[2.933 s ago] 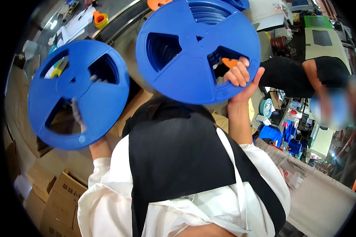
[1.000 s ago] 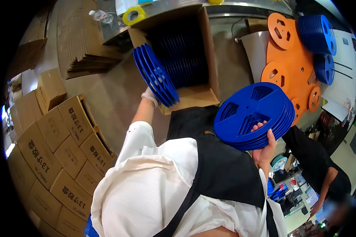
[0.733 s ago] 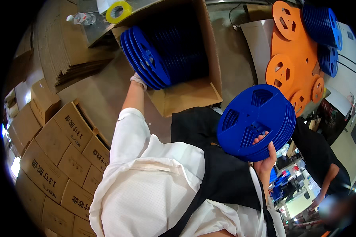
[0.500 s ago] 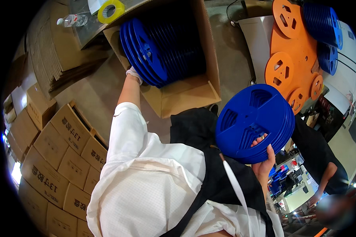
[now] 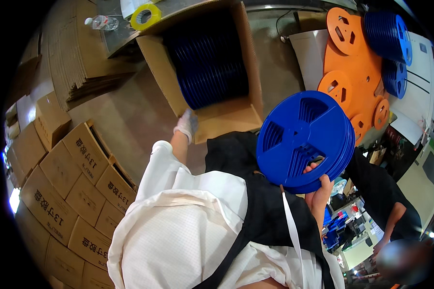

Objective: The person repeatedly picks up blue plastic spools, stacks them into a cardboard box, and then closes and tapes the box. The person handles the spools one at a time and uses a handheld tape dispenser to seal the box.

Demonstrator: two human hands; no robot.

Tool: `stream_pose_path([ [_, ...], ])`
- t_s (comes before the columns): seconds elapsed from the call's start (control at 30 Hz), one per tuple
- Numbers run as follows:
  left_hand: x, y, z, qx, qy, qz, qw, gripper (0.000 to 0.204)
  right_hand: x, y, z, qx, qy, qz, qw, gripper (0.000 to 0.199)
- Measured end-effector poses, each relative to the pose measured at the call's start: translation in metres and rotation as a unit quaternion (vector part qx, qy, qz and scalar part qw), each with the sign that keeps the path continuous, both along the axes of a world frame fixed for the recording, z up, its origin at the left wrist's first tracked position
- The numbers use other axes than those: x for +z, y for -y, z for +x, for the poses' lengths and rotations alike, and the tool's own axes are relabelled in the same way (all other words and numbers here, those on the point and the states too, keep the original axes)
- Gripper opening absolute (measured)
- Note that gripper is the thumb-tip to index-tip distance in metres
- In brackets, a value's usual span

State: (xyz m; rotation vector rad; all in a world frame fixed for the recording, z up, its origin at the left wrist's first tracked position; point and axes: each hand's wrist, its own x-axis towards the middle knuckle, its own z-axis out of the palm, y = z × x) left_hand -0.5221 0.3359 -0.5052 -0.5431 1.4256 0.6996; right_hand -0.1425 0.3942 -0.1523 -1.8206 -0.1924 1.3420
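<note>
My right hand point(image 5: 318, 187) grips a stack of blue plastic reels point(image 5: 301, 139) from below and holds it up on edge at the right of my body. My left hand point(image 5: 187, 125), in a white glove and blurred by motion, holds nothing and hangs just off the front left corner of an open cardboard box point(image 5: 163, 72). Inside the box stand several blue reels point(image 5: 210, 72) packed on edge in a row. My white sleeves and dark apron fill the lower middle of the view.
Sealed printed cartons point(image 5: 67, 188) are stacked at the left, with flattened cardboard point(image 5: 82, 62) behind them. A yellow tape roll point(image 5: 146, 14) and a water bottle point(image 5: 100, 21) lie near the box. Orange reels point(image 5: 345, 72) and more blue reels point(image 5: 386, 33) sit at the right. A person in black point(image 5: 381, 192) stands at the lower right.
My left hand carried a stack of blue reels into the box, let go of it and drew back empty. My right hand has kept its stack roughly in place.
</note>
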Motion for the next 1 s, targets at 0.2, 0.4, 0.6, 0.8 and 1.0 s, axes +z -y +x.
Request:
stream_pose_path([
  [0.2,-0.023,0.065,0.028,-0.156,-0.027,0.047,0.986,0.052,0.013,0.000,0.007,-0.003,-0.022,0.085,0.996,0.044],
  [0.4,0.042,0.028,0.040,-0.042,-0.091,0.142,0.985,0.024,0.019,-0.002,0.060,0.021,-0.182,0.242,0.953,0.047],
  [0.6,0.113,0.009,0.069,-0.126,-0.164,0.192,0.959,0.058,0.020,0.006,0.125,-0.020,-0.347,0.376,0.859,0.049],
  [0.8,0.107,-0.022,0.050,-0.090,-0.142,0.270,0.948,0.048,-0.004,0.007,0.120,-0.067,-0.463,0.438,0.767,0.046],
  [1.0,0.199,-0.108,0.087,-0.153,-0.241,0.430,0.856,0.044,-0.005,0.016,0.126,-0.099,-0.446,0.484,0.746,0.041],
])
